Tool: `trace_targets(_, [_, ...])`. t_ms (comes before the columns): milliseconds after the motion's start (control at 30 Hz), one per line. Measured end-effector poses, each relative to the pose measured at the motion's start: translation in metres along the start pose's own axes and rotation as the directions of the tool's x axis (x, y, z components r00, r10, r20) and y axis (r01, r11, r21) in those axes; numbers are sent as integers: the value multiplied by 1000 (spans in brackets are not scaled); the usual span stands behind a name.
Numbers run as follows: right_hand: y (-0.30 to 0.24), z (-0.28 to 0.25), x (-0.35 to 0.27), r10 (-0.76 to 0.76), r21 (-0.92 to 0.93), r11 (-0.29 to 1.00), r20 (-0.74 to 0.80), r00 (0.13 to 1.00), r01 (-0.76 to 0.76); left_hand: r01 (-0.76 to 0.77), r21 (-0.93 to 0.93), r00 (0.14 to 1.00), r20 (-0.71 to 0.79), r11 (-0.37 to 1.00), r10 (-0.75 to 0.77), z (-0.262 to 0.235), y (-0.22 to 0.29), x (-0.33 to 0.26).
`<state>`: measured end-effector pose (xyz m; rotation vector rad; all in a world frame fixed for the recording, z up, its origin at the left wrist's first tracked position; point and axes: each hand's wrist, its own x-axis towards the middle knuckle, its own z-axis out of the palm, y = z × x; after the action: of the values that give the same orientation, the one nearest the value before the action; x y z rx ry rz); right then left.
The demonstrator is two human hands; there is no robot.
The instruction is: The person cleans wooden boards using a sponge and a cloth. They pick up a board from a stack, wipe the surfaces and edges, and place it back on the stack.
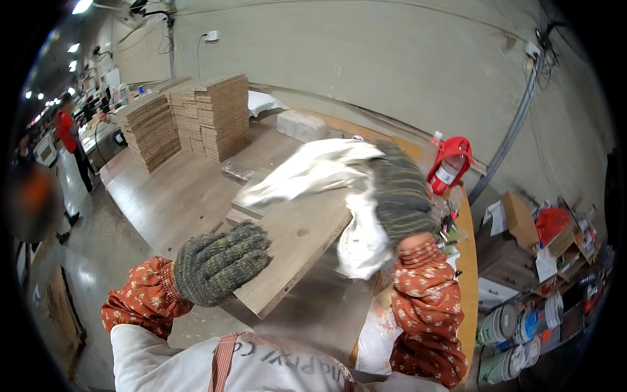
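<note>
My left hand (222, 263), in a dark green knit glove, is closed around the near left end of a grey-brown wooden board (287, 251). The board is tilted, with a small round mark on its face and a pale cut edge toward me. My right hand (401, 196), in a striped dark glove, is closed on a white cloth (313, 171) bunched over the board's far right end. Part of the cloth hangs down beside the board, blurred by motion. The right fingertips are hidden by the cloth. More boards (245, 212) lie underneath and behind.
Tall stacks of cut boards (219, 117) stand at the back left of the worktable (163, 196). A pale block (302, 125) lies at the back. To the right are a bottle in a red holder (447, 171), cardboard boxes (519, 219) and several buckets (496, 325). A person in red (66, 130) stands far left.
</note>
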<state>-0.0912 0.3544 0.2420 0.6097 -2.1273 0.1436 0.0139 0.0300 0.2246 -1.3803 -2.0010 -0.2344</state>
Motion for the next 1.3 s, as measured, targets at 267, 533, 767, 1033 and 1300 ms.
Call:
trace_targets(267, [64, -37, -56, 241, -42, 964, -276, 931, -262, -208, 113, 978, 27, 972, 206, 17, -11, 0])
trace_targets(533, [48, -74, -104, 505, 146, 860, -379, 775, -489, -260, 118, 965, 2, 958, 262, 29, -17, -3])
trace_targets(767, [-38, -77, -132, 784, 509, 610, -277, 556, -607, -227, 148, 973, -18, 963, 232, 29, -13, -4])
trace_targets(1033, [-120, 33, -284, 646, -637, 663, 221, 730, -394, -18, 86, 1000, 25, 996, 16, 7, -6, 20])
trace_targets(1300, [-73, -71, -240, 590, -127, 773, 504, 631, -622, -80, 84, 993, 89, 993, 72, 18, -4, 34])
